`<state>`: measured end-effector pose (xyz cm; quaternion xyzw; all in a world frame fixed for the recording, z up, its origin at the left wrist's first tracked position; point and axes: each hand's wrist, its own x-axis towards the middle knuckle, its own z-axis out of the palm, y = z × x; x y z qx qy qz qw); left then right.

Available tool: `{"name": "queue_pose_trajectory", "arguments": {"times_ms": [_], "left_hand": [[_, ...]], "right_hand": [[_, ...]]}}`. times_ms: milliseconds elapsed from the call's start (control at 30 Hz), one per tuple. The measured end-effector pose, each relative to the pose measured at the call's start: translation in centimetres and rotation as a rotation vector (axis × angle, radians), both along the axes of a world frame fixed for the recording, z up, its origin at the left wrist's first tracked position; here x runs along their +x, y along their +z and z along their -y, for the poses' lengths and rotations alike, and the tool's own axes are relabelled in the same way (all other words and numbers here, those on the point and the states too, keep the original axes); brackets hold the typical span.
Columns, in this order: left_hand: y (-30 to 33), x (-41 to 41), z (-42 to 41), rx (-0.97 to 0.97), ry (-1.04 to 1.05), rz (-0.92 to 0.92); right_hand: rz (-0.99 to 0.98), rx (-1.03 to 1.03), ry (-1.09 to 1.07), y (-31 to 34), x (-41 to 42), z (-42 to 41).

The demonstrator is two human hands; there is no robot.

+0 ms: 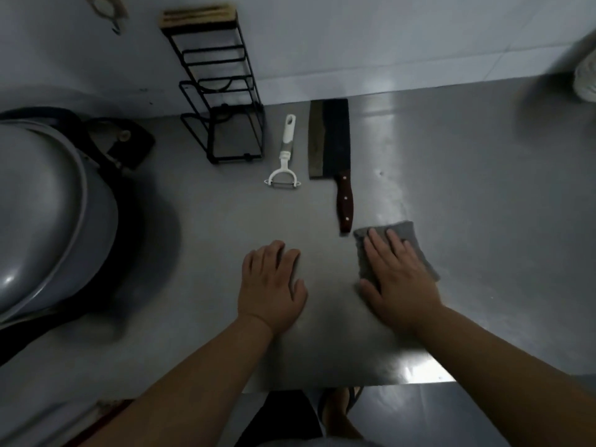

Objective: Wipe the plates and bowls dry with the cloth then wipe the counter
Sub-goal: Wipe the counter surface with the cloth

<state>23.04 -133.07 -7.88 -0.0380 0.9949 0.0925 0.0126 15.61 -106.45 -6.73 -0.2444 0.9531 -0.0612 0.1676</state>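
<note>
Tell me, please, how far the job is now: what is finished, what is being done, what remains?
No plates or bowls are in view, so whether they were dried cannot be judged. In hand: the right hand presses the grey cloth flat on the steel counter, while the left hand rests flat beside it. Probably left: the counter around the cleaver and peeler.

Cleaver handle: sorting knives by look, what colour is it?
Dark reddish-brown wood with pale rivets, on the cleaver handle, seen in the head view.

Bare counter [467, 188] lies right of the cleaver [332, 150]; peeler [285, 153] crowds left.
</note>
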Motion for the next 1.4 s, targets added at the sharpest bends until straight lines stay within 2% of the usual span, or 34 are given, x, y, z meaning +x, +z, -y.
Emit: {"name": "queue_pose_trajectory", "arguments": {"times_ms": [67,200,267,400,500,600,700,867,1033,1233,1400], "left_hand": [[0.1,0.0,0.0,-0.004,-0.006,0.012],[0.1,-0.1,0.3,0.072,0.018,-0.004],[0.9,-1.9,0.8,0.161,0.102,-0.017],[4.1,-10.7,2.6,0.291,0.327,-0.034],[5.3,-18.1,3.9,0.282,0.438,-0.026],[5.3,-22.4,4.1,0.202,0.468,0.059],[4.9,-23.3,4.1,0.179,0.451,0.124],[4.6,-19.2,5.3,0.210,0.431,0.140],[6.2,-10.5,8.6,0.230,0.397,0.166],[6.0,1.0,14.9,0.283,0.731,0.178],[5.1,6.9,19.1,0.204,0.864,0.127]], "right_hand": [[0.019,-0.024,-0.006,0.0,1.7,1.9],[0.140,-0.052,0.229,-0.2,4.2,5.2],[0.143,-0.066,0.270,-0.2,3.6,6.6],[0.126,-0.075,0.253,0.4,2.1,8.8],[0.125,-0.059,0.223,0.6,1.4,10.5],[0.095,-0.038,0.185,0.5,1.3,11.5],[0.082,-0.044,0.145,0.3,1.6,12.1],[0.092,-0.035,0.132,0.4,1.5,12.4],[0.112,-0.014,0.120,1.0,1.9,13.0],[0.100,0.018,0.214,0.5,1.9,14.4],[0.066,0.008,0.191,-0.2,2.2,16.3]]}}
